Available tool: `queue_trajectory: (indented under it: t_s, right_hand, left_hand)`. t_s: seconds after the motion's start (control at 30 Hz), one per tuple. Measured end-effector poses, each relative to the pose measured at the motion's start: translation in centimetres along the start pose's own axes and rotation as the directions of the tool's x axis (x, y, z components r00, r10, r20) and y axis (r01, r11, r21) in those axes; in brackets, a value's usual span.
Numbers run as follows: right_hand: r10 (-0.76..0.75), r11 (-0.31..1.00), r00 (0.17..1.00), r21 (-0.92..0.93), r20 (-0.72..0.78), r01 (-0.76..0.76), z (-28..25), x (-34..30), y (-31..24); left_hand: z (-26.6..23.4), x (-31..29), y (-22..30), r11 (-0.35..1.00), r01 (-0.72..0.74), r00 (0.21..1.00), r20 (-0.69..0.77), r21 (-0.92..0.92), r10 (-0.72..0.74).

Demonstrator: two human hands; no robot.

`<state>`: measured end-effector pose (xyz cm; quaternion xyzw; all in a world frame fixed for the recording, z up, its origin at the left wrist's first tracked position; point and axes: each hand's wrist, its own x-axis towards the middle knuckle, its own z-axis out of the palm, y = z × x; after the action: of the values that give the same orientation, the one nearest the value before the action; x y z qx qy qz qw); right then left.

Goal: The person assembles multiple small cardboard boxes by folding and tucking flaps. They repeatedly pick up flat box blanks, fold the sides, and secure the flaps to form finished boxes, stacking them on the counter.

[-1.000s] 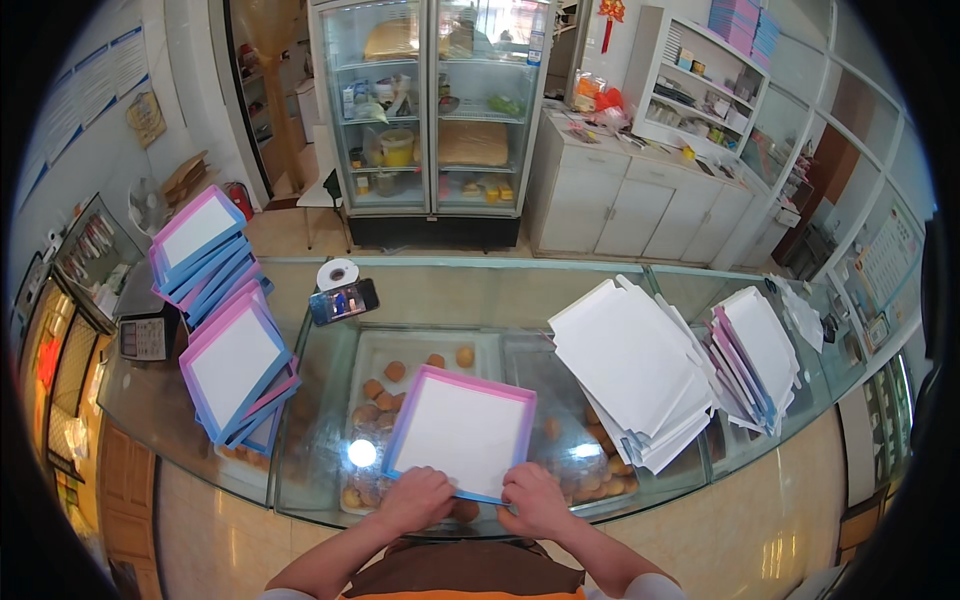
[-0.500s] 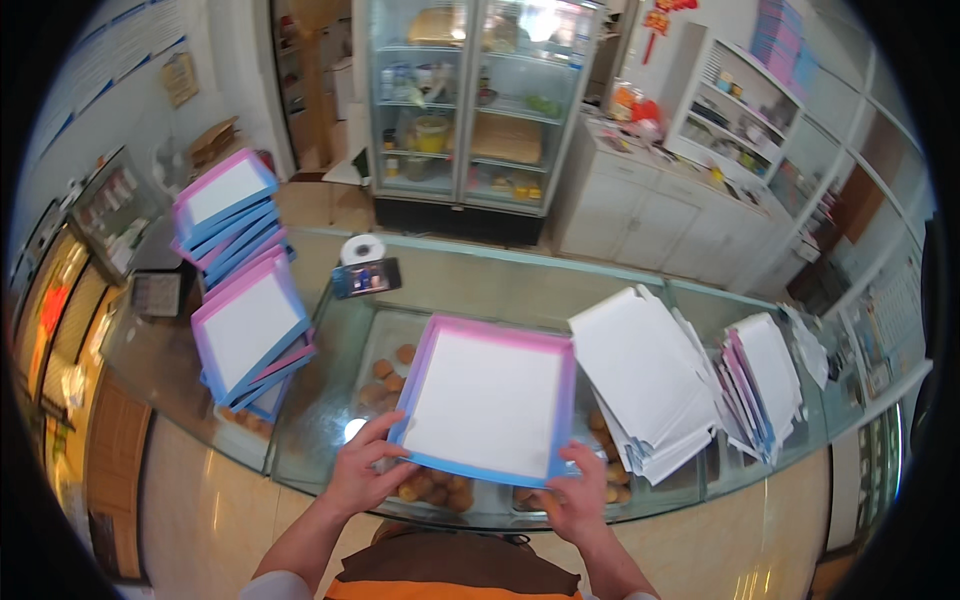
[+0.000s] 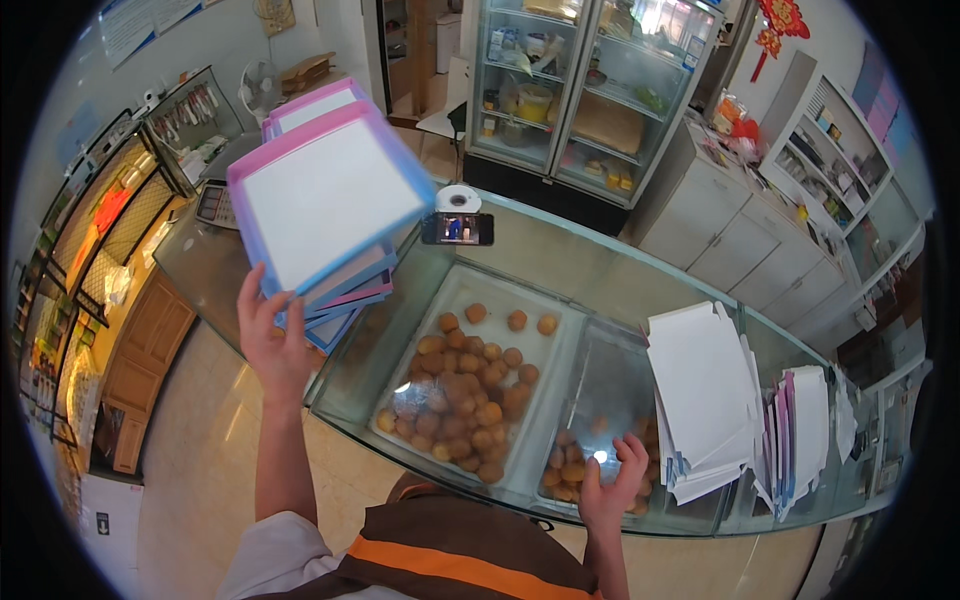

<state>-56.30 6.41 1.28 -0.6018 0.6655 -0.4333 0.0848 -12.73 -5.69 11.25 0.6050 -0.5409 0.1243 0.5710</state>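
The left hand (image 3: pixel 272 335) is clamped on the near-left corner of a shallow box (image 3: pixel 325 200), thumb and fingers on either side of it. This box, with pink and blue walls and a white floor, lies toward one o'clock from that hand, tilted above a stack of similar boxes (image 3: pixel 352 280); whether it touches them I cannot tell. The right hand (image 3: pixel 612 490) holds nothing, its fingers and thumb apart, above the near edge of a glass counter (image 3: pixel 600 270).

From the right hand, a pale tray (image 3: pixel 555 385) of round brown pastries (image 3: pixel 465 395) shows through the glass at ten o'clock. A pile of white card sheets (image 3: pixel 705 395) lies at about half past one, and just beside it, past two o'clock, a second pile with pink and blue edges (image 3: pixel 800 430).

From the left hand, a phone (image 3: pixel 458 229) with a lit screen lies at two o'clock, a white roll (image 3: pixel 458 198) just behind it, and a calculator (image 3: pixel 212 205) sits at eleven. Farther out, a glass-door fridge (image 3: pixel 590 100) stands at twelve from the right hand, a white cabinet (image 3: pixel 735 220) at one.
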Motion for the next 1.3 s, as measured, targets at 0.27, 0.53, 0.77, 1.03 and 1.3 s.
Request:
queue_trajectory:
  t_s: [0.27,0.53,0.77,1.03,1.3]
  right_hand:
    - [-0.063,0.979,0.998,-0.197,-0.023,0.058,-0.6,3.2,1.4]
    - [-0.023,0.771,0.991,-0.633,-0.129,-0.065,-3.8,10.6,10.1]
    - [0.156,0.706,0.982,-0.684,-0.101,-0.183,-2.3,10.4,10.3]
    - [-0.21,0.592,0.889,-0.777,-0.406,-0.216,-8.6,13.4,10.7]
    - [-0.17,0.828,0.806,-0.526,-0.566,-0.195,-21.8,16.5,3.9]
  left_hand:
    - [1.6,-2.1,-8.7,0.953,0.009,0.99,0.13,0.303,-0.051]
    - [1.5,-2.1,-8.8,0.952,0.032,0.993,0.096,0.304,-0.064]
    - [-1.0,-2.5,-5.2,0.975,0.027,0.993,-0.116,0.222,-0.001]
    - [-2.0,-4.8,-2.1,0.988,-0.076,0.993,-0.076,0.131,0.087]
    - [-1.1,-6.0,-1.0,0.998,-0.05,0.998,-0.037,-0.043,0.049]
